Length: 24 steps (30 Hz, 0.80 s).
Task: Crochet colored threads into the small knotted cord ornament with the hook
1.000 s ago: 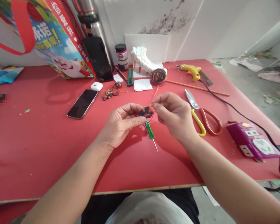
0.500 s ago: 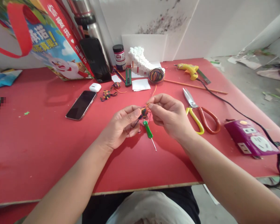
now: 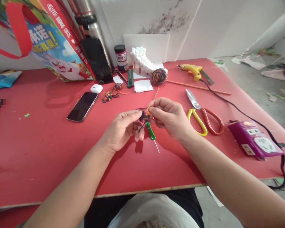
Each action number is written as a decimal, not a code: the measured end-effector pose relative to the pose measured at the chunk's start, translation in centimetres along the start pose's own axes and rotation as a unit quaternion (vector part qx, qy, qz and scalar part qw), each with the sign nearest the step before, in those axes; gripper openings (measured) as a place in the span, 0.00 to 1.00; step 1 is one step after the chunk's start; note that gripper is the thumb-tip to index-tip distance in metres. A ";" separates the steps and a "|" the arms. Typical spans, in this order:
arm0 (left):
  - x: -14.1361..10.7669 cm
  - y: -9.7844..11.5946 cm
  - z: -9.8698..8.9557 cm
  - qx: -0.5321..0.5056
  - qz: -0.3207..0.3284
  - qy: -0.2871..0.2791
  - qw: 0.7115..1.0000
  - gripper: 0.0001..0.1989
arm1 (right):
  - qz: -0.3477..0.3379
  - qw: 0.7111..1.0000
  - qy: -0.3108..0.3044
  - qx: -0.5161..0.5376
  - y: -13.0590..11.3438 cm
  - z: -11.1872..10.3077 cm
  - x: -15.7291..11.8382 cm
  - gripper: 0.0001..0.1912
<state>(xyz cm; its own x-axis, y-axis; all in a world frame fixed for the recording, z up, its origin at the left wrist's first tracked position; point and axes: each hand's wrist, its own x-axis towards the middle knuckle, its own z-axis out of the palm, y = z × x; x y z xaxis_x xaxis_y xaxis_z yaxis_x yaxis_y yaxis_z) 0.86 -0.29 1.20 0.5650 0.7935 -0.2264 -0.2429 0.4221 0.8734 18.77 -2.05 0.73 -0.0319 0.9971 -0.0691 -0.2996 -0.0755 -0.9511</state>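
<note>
Red desk (image 3: 49, 152): small knotted piece (image 3: 108, 96) set at left, seemingly done. By left grip (image 3: 120, 131), multicoloured yarn piece (image 3: 146, 116) is pinched over desk; body formed, judged unfinished. Green-handled hook (image 3: 151, 131) is laid below. By right grip (image 3: 171, 117), orange strand (image 3: 157, 91) is pinched, apparently uncut; scissors (image 3: 199, 110) untouched.

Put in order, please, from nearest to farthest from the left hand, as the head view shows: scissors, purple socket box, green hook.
1. Green hook: just right of the left hand.
2. Scissors: farther right, beyond the right hand.
3. Purple socket box: farthest right, past the scissors.
</note>
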 end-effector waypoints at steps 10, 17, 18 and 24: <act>-0.2 -0.1 -0.1 0.020 -0.007 0.012 1.000 0.15 | 0.025 1.000 0.006 -0.004 0.0 -0.1 0.1 0.14; 0.0 -0.2 -0.2 -0.019 -0.001 0.009 1.000 0.15 | 0.018 1.000 -0.004 0.020 0.1 -0.1 0.2 0.15; 0.0 -0.3 -0.2 -0.024 0.002 0.010 1.000 0.15 | 0.020 1.000 -0.006 0.023 0.1 -0.1 0.2 0.16; 0.1 -0.2 -0.4 -0.089 0.014 0.018 0.996 0.14 | 0.057 0.996 -0.022 0.059 -0.3 -0.1 0.0 0.14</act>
<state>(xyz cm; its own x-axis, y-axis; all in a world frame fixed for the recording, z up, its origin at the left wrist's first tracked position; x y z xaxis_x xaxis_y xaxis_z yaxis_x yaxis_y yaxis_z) 0.67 -0.11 0.87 0.5276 0.8204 -0.2204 -0.3969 0.4675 0.7899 18.96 -2.02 0.95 -0.1130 0.9807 -0.1595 -0.4011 -0.1919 -0.8957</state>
